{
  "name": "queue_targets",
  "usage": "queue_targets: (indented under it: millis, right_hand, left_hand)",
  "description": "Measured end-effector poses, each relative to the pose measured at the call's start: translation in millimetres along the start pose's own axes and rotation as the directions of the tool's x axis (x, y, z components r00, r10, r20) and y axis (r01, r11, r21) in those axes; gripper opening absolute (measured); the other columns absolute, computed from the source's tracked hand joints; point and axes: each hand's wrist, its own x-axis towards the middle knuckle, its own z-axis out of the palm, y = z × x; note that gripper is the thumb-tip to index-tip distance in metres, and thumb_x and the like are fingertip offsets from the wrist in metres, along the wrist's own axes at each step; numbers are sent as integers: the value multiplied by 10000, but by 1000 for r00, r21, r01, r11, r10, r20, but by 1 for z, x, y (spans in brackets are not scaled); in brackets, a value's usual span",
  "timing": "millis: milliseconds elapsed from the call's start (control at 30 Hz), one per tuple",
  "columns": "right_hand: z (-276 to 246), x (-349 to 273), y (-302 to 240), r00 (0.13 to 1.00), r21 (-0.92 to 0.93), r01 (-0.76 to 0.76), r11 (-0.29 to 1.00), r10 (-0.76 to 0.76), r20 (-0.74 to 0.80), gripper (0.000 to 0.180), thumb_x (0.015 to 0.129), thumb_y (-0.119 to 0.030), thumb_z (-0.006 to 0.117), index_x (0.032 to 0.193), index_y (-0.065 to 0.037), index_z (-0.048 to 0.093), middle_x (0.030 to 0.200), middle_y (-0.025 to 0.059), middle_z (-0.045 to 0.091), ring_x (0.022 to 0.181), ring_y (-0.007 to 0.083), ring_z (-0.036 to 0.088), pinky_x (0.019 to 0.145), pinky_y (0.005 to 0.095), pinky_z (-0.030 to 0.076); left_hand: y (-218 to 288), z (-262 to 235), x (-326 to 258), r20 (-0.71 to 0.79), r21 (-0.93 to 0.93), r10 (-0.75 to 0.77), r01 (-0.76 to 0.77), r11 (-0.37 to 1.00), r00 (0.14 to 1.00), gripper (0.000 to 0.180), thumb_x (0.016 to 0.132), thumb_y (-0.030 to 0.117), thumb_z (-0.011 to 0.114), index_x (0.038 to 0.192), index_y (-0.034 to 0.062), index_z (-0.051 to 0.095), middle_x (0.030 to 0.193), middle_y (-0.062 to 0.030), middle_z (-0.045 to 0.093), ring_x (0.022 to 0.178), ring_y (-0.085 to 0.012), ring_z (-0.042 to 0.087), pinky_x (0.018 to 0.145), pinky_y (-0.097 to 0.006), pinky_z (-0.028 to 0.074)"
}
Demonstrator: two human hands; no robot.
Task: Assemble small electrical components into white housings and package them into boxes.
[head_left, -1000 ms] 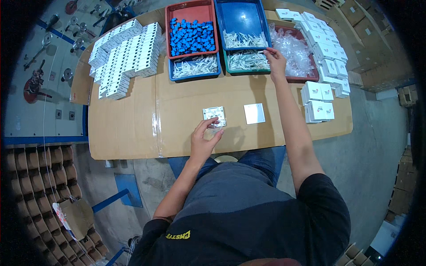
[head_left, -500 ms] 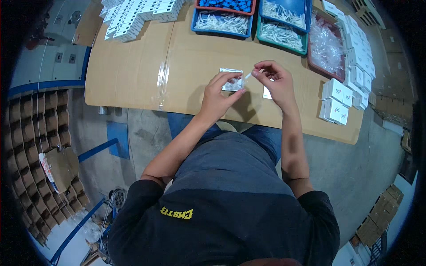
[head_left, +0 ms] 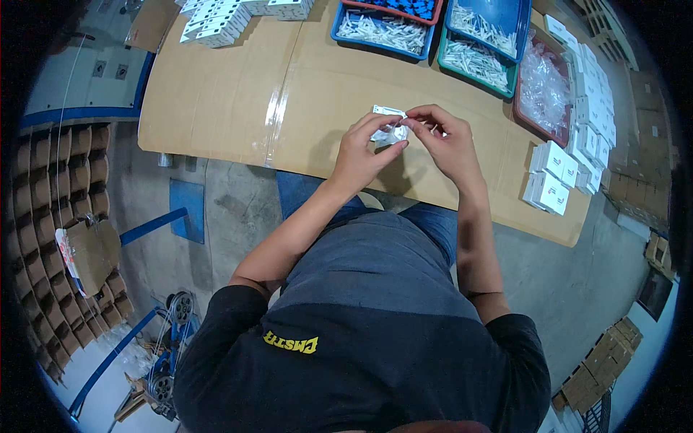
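Observation:
In front of me, above the near part of the table, my two hands meet at the fingertips. Between the thumb and fingers of my left hand (head_left: 355,153) is a small clear plastic bag (head_left: 390,136). Part of it is covered by those fingers. My right hand (head_left: 453,150) is pinched closed at the mouth of the bag; what its fingertips hold is too small and covered to tell. A white box (head_left: 388,110) shows just beyond the bag. Something white (head_left: 436,131) peeks out behind my right fingers.
Blue tray (head_left: 379,42) and green tray (head_left: 476,72) of white sticks stand at the back. A red tray (head_left: 518,114) holds clear bags. Stacked white boxes (head_left: 552,177) line the right side; more white boxes (head_left: 216,23) sit far left. Cardboard (head_left: 216,108) covers the table.
My right hand has moved its fingertips left, against the left hand's. A short white stick seen between its fingers is now hidden. The whole view has shifted slightly.

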Motion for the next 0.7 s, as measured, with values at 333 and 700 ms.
queue_targets:
  millis: [333, 700]
  right_hand:
    - [-3, 71, 49, 998, -28, 67, 997, -67, 11, 149, 955, -146, 688, 1050, -38, 725, 919, 40, 746, 800, 105, 657, 725, 252, 503]
    - [-20, 199, 123, 970, -829, 84, 553, -237, -59, 205, 866, -137, 615, 998, -149, 771, 941, 122, 736, 945, 338, 682, 799, 477, 555]
  left_hand:
    - [-10, -12, -17, 228, -571, -448, 491, 658, 865, 378, 938, 76, 704, 1299, 5, 616, 1169, -97, 690, 1105, -186, 645, 985, -322, 495]
    - [-14, -19, -24, 298, -487, -447, 537, 688, 843, 389, 963, 104, 697, 1326, 4, 603, 1183, -71, 691, 1097, -131, 637, 979, -288, 488]
